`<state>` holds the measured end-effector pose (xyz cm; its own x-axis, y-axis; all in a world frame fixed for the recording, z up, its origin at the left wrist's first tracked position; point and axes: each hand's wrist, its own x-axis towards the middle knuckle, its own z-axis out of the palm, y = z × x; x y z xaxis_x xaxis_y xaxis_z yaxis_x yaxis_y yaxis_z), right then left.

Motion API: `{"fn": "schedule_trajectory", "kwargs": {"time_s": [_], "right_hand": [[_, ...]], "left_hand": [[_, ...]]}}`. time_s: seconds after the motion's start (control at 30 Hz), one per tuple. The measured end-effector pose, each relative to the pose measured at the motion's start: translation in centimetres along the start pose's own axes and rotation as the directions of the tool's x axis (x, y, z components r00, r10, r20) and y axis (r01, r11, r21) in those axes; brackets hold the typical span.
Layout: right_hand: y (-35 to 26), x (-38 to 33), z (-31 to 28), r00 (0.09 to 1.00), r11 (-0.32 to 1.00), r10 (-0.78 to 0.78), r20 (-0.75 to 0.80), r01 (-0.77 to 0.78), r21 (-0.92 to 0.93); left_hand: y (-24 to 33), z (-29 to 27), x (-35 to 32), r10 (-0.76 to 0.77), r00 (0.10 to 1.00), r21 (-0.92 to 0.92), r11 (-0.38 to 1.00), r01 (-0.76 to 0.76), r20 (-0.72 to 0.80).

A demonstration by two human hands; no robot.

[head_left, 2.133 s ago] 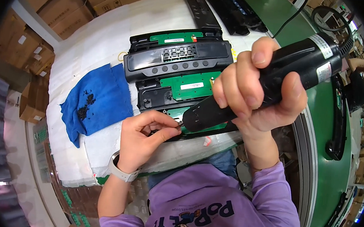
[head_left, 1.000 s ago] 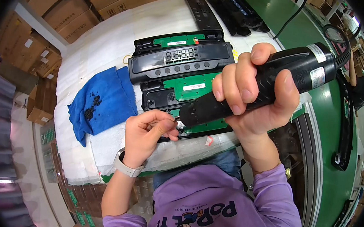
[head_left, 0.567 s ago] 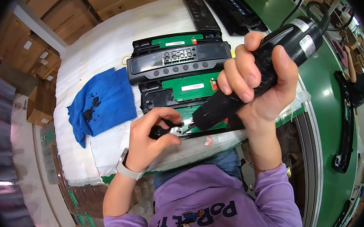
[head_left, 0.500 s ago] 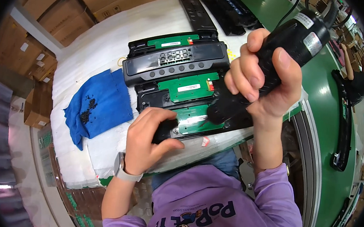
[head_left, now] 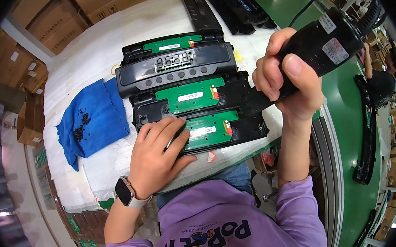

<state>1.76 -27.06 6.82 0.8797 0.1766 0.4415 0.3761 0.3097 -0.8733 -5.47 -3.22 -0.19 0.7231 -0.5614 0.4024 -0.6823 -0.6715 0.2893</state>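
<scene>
While the left hand [head_left: 157,160] presses flat, fingers spread, on the nearest black panel [head_left: 250,123] with its green circuit board [head_left: 209,129], the right hand [head_left: 284,79] grips a black electric screwdriver [head_left: 328,38] just beyond. Screw-fastening seems under way; next, the bit needs aligning over a board screw. Left of the panel lies a blue cloth [head_left: 97,119].

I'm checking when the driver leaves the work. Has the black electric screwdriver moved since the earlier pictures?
Yes. The right hand has tilted the black electric screwdriver more upright and swung it right, its tip off the nearest green circuit board toward that panel's right end.
</scene>
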Motion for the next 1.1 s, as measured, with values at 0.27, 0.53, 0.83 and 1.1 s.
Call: {"fn": "schedule_trajectory", "kwargs": {"time_s": [0.27, 0.53, 0.83, 1.1], "right_hand": [[0.4, 0.2, 0.4, 0.997, 0.999, 0.034, 0.074, -0.033, -0.018], [0.9, 1.0, 0.9, 0.989, 0.997, 0.079, 0.124, -0.077, -0.019], [-1.6, 0.5, -0.5, 0.981, 0.979, 0.121, 0.148, -0.143, 0.144], [-0.3, 1.2, -5.6, 1.000, 0.558, -0.004, 0.019, 0.018, -0.830]], "left_hand": [[0.4, 0.1, 0.1, -0.002, 0.999, -0.015, 1.000, 0.002, -0.035], [0.1, 0.1, -0.1, -0.010, 1.000, -0.008, 1.000, 0.010, -0.020], [2.0, -0.3, 0.4, -0.041, 0.996, 0.207, 0.978, 0.024, 0.079], [7.7, -2.0, -15.3, -0.517, 0.856, 0.145, 0.846, 0.513, -0.011]]}}
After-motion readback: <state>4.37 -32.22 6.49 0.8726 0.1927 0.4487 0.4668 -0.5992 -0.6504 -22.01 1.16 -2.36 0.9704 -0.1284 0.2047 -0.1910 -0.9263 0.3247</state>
